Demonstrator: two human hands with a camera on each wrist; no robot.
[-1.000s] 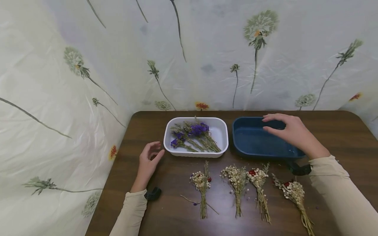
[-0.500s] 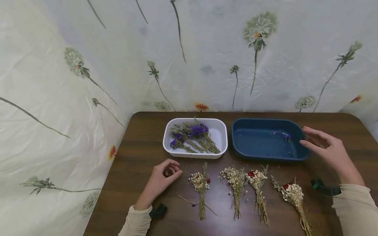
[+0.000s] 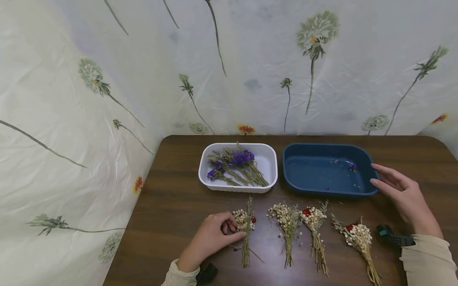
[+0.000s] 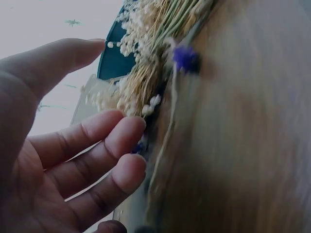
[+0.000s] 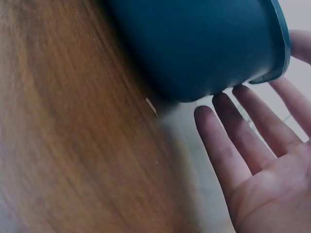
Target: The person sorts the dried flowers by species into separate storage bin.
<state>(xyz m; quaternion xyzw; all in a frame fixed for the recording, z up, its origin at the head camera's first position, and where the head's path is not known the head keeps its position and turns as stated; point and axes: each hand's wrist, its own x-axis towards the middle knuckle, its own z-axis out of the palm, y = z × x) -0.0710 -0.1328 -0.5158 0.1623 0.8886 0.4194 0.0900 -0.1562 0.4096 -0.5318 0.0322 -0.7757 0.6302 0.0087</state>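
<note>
My left hand (image 3: 214,236) is beside the leftmost dried-flower bunch (image 3: 246,251), thumb and fingers spread apart around its near side. In the left wrist view that bunch (image 4: 138,82) shows cream blossoms and tan stems just beyond the fingertips, with a gap between thumb and fingers. A thin loose stem (image 4: 170,111) with a purple flower lies beside it. At the right end of the blue tray (image 3: 329,192), the fairly straight fingers of my right hand (image 3: 409,200) are at its outer wall. The right wrist view has those fingertips (image 5: 240,91) right against the tray's side.
A white tray (image 3: 237,188) holding several purple flower bunches (image 3: 241,159) stands left of the blue one. Three more cream bunches lie in front: one in the middle (image 3: 287,226), one with red (image 3: 315,230), one at right (image 3: 361,246). Purple bits (image 3: 352,167) lie in the blue tray.
My left hand has moved from beside the white tray, right and nearer, to the leftmost bunch. My right hand has gone from above the blue tray to its right end.
</note>
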